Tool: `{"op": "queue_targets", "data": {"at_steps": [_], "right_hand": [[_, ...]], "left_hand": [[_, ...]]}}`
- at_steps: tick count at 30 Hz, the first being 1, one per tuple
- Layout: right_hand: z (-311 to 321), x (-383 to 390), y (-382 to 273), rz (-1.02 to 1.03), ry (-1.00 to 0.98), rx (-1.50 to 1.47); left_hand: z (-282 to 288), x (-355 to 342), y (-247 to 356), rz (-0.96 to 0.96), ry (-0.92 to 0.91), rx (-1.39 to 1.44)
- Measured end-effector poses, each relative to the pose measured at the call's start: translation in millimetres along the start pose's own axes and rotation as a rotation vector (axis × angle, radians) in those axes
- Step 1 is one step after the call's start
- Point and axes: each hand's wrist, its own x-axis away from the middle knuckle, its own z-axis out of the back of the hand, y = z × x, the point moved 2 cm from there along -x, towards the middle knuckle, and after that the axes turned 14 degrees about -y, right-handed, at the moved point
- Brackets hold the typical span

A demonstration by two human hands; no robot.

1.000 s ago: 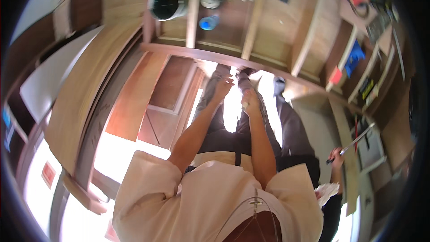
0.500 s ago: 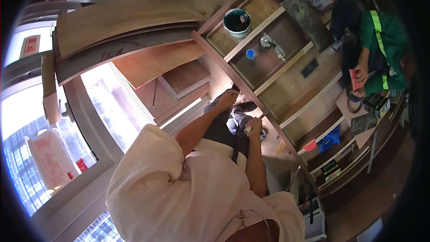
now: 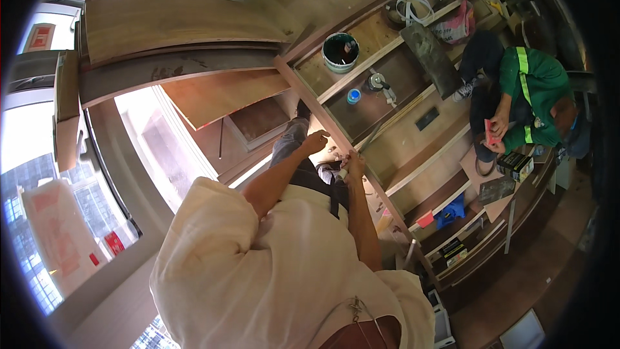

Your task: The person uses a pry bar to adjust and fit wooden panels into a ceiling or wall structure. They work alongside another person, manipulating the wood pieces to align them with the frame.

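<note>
My right hand (image 3: 353, 166) is closed around the pale handle of a long thin tool (image 3: 371, 137). Its narrow grey blade points up and away over the edge of a big wooden frame (image 3: 310, 92); whether it is a file or a chisel I cannot tell. Left of it, my left hand (image 3: 315, 143) hovers near the same edge with fingers loosely apart, and nothing shows in it. Inside the frame's compartments are a bucket (image 3: 325, 59) with dark contents, a small blue-topped container (image 3: 353, 96) and a grey tool (image 3: 377, 82) with a white part.
On the right, a co-worker in a green top (image 3: 541, 84) sits at the frame, holding a pinkish-red block (image 3: 492, 132). Wide wooden boards (image 3: 184, 26) lean at the left beside bright windows. A blue cloth-like item (image 3: 451, 212) lies among the frame's slats.
The view has shifted, showing more at the top. My left hand has moved slightly left, away from the frame's edge. The co-worker's two hands now meet at the pinkish-red block.
</note>
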Motion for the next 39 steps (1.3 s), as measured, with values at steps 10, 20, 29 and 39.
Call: {"op": "queue_targets", "data": {"at_steps": [10, 20, 29, 39], "right_hand": [[-182, -76, 7, -0.111, -0.053, 0.412], [-327, -215, 50, -0.346, -0.147, 0.499], [-368, -318, 108, -0.532, -0.038, 0.476], [-383, -348, 138, -0.534, 0.049, 0.523]], "left_hand": [[193, -118, -142, -0.05, 0.079, -0.413], [411, -234, -73, 0.03, 0.139, 0.104], [464, -354, -120, -0.161, 0.042, -0.196], [406, -416, -180, 0.054, -0.363, -0.187]]}}
